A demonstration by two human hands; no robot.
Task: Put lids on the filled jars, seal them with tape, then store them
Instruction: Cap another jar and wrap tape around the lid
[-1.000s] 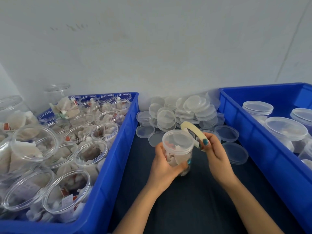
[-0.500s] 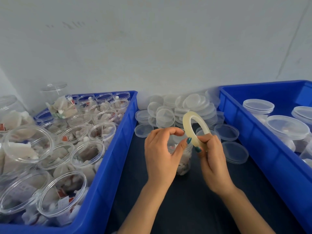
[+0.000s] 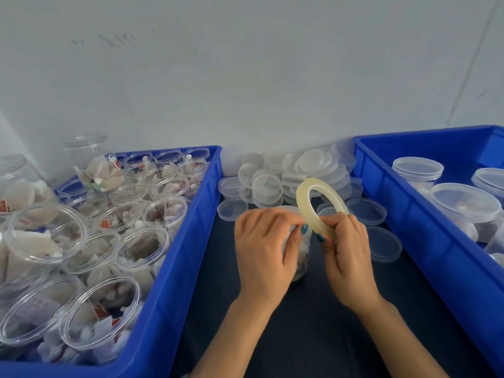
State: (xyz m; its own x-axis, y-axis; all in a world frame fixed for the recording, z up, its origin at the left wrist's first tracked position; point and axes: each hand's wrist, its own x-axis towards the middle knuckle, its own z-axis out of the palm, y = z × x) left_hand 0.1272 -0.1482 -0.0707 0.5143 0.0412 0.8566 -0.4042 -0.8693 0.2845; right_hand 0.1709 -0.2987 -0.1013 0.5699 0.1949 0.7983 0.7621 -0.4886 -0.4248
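Note:
A pale yellow tape roll (image 3: pixel 308 197) stands on edge above a lidded clear jar (image 3: pixel 301 257) of white sachets on the dark mat. My right hand (image 3: pixel 346 257) grips the roll's lower rim. My left hand (image 3: pixel 263 249) covers the jar's top and left side, its thumb and fingers pinching at the roll's edge, where the tape end seems to be. Most of the jar is hidden behind both hands.
A blue bin (image 3: pixel 188 241) on the left holds several open filled jars. A blue bin (image 3: pixel 395 203) on the right holds lidded jars (image 3: pixel 463 205). A heap of loose clear lids (image 3: pixel 272 181) lies behind the jar against the wall.
My left hand let go of the jar's side and rose over its lid to the tape roll. The right hand tilted the roll upright and brought it over the jar.

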